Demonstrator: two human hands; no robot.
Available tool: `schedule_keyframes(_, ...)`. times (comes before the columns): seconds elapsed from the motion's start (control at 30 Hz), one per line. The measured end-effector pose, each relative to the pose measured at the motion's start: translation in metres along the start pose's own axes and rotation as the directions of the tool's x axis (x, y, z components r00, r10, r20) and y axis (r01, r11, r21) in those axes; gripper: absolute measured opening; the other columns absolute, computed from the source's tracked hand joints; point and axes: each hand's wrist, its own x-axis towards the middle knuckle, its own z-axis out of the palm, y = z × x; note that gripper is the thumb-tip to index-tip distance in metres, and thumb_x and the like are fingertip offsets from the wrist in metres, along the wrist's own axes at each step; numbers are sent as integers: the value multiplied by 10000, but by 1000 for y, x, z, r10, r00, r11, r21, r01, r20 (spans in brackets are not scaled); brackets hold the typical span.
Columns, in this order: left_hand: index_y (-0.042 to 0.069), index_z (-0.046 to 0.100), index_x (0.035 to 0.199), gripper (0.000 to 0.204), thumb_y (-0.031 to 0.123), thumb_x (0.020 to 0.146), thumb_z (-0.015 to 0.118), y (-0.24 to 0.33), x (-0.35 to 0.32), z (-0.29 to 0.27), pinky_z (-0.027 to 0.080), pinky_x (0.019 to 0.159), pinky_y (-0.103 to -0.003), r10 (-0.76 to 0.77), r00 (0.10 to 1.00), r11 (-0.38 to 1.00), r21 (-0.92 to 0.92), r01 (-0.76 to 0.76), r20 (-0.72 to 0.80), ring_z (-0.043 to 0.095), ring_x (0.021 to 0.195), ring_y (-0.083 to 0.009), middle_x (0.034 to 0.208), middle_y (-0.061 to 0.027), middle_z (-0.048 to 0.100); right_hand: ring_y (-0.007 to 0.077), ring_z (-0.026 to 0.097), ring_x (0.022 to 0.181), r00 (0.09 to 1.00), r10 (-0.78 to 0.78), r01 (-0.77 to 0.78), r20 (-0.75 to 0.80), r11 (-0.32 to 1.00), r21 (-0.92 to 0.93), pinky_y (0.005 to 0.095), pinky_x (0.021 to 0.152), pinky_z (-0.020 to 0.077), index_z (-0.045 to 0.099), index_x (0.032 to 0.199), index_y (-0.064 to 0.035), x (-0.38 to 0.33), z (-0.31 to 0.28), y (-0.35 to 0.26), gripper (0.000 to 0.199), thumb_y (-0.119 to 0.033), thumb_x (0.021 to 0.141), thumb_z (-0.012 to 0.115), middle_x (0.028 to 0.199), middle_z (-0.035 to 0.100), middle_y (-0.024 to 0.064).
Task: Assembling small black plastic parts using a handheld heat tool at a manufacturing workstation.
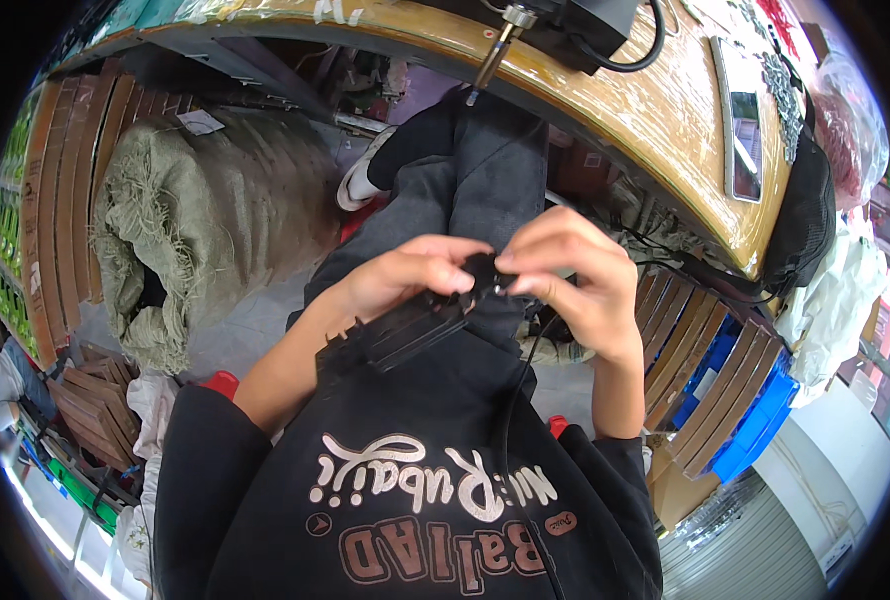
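Note:
A long black plastic housing point(395, 337) slants above my lap, one end up between my hands. My left hand point(410, 275) is closed around its upper end, thumb pressed on top. At that same end the fingertips of my right hand point(575, 275) pinch something small, perhaps a cable end or metal piece; the fingers hide most of it. A black cable point(510, 400) hangs from that spot down across my dark sweatshirt. Over the bench edge beyond my hands points an electric screwdriver point(490, 65), apart from both of them.
The wrapped bench top point(655, 110) crosses the far side, with a phone point(745, 140) lying on it. To the left stands a large woven sack point(225, 230) beside stacked cardboard point(80, 180). Blue crates point(755, 430) with cardboard are at the right, near a black mesh bag point(810, 215).

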Motion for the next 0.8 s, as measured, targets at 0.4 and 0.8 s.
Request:
schedule_keyframes(0.4,-30,492,891,167,28,741,539,29,15,6,416,540,-188,808,495,520,781,-346,-319,495,620,-34,699,-30,570,158,504,421,744,647,-571,166,485,663,236,397,424,265,1144,-17,3,44,-8,380,-98,832,466,671,525,115)
schedule_keyframes(0.8,-24,507,925,176,10,754,525,36,17,17,404,564,-172,807,508,507,794,-336,-301,489,638,-30,742,-27,566,30,389,339,693,712,-434,-113,538,723,151,287,269,333,1002,-33,16,73,-17,201,-76,828,423,594,496,20)
